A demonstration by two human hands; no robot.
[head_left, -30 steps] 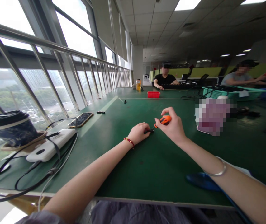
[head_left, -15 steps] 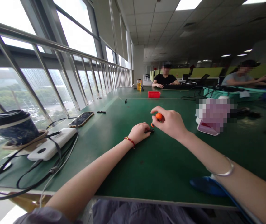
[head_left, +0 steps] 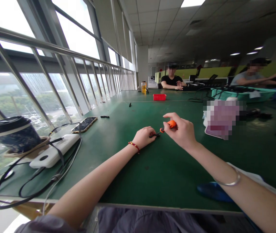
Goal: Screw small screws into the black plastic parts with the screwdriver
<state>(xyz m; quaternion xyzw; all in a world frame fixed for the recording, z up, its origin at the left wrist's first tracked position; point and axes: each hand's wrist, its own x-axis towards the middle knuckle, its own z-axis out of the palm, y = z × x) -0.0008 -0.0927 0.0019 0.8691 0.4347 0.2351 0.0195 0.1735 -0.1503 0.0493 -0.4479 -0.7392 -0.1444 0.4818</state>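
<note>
My left hand [head_left: 144,137] rests on the green table [head_left: 157,168], fingers curled over a small black part [head_left: 155,135] that it pins to the surface. My right hand [head_left: 182,131] grips a small screwdriver with an orange handle [head_left: 170,124]. The tool slants down to the left, and its tip meets the black part just beside my left fingertips. A red bead bracelet circles my left wrist and a silver bangle my right forearm.
At the left edge stand a lidded paper cup [head_left: 13,134], a white power bank [head_left: 53,152] with black cables, and a phone [head_left: 84,124]. Small black parts [head_left: 104,116] and a red tray [head_left: 159,97] lie farther off. Two other people sit at the far end.
My right hand has turned on the screwdriver handle, so more of the orange grip shows now than half a second ago. The left hand stays put on the black part.
</note>
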